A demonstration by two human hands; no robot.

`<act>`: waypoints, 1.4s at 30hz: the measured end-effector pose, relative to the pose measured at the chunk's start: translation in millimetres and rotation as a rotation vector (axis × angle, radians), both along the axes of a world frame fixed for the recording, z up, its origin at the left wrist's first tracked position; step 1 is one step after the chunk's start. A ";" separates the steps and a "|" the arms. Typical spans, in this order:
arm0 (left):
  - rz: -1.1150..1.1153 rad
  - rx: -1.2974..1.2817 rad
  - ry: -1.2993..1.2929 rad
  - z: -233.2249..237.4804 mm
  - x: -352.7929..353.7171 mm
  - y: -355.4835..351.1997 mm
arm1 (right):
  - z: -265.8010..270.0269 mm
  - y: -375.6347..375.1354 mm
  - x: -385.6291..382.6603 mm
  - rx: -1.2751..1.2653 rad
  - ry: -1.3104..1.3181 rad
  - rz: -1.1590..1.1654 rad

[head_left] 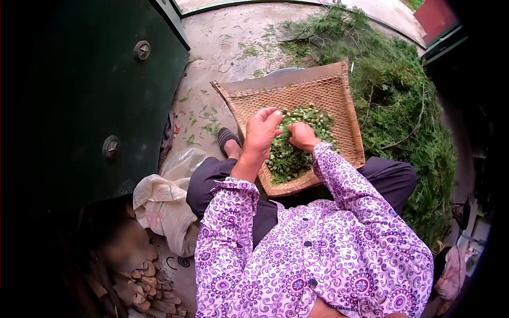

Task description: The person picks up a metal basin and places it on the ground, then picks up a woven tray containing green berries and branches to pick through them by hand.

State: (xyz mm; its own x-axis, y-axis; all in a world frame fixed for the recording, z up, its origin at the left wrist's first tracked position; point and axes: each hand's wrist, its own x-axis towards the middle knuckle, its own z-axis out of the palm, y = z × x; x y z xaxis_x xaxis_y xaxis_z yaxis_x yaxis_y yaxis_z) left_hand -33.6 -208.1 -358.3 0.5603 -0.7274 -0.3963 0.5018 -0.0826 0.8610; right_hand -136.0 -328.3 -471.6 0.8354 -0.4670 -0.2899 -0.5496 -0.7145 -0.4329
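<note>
A woven basket tray [334, 122] rests across my lap, holding a heap of small green cones and sprigs [302, 159]. My left hand [261, 132] is raised over the heap's left side, its fingers bent together near the thumb; anything between them is too small to name. Down at the heap, my right hand [303, 137] has its fingers closed at the tips among the green pieces, and what they grip is hidden.
Cut evergreen branches [403, 116] pile up along the right. A dark green door [95, 95] stands at the left, with a white woven sack [161, 204] below it. Split firewood [138, 289] lies at the lower left. Behind the tray a bluish rim [284, 71] shows.
</note>
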 end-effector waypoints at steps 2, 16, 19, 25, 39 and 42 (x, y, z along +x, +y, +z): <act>0.006 0.002 0.013 0.6 1.4 -0.6 | -10.1 -3.6 -3.9 0.058 0.002 -0.027; -0.143 0.156 -0.097 -25.0 -14.7 -3.1 | 62.1 -16.6 -71.8 1.402 -0.485 -0.470; -0.156 0.153 -0.097 -26.4 -15.2 -2.4 | 59.4 -37.6 -93.3 1.288 -0.572 -0.449; -0.100 0.125 -0.107 -30.1 -9.6 -1.1 | 14.7 -127.2 -183.7 1.380 -1.289 -1.231; -0.089 0.113 -0.114 -18.3 -7.8 0.3 | -27.9 -47.2 -57.6 0.161 0.043 -0.421; -0.112 0.112 -0.142 -18.7 -8.1 0.0 | -58.8 -60.8 -64.8 0.341 -0.049 -0.558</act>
State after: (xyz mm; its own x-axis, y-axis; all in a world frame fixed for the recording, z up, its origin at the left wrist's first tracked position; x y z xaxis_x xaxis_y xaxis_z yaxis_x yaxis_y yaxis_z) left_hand -41.7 -208.2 -377.1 0.5348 -0.7437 -0.4010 0.3582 -0.2302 0.9048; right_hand -200.9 -389.1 -530.4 0.5106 -0.7226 -0.4660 -0.7718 -0.1463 -0.6188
